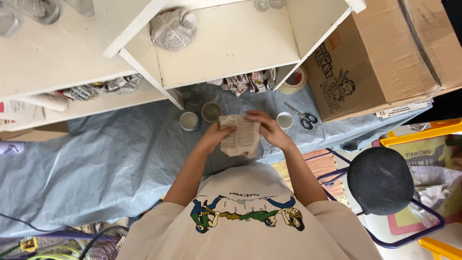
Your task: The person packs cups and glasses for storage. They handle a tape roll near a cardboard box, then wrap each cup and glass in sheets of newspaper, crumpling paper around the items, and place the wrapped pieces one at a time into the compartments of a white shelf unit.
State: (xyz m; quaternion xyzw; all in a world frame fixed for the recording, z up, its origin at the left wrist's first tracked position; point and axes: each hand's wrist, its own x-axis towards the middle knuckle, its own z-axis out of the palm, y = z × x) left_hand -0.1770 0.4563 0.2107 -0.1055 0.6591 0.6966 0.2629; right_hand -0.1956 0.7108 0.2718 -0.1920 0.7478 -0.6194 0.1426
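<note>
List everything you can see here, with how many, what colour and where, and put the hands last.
newspaper bundle: one, grey-tan print, held over the sheet
cups: three, pale, on the sheet at
scissors: one, dark handles, right of the cups
tape roll: one, tan, by the box
cardboard box: one, brown, upper right
shelf unit: one, white, top
wrapped bundle: one, newsprint, on the shelf
sheet: one, blue-grey, covering the floor
stool: one, black seat, right
left hand: on the bundle's left side
right hand: on the bundle's right side
</note>
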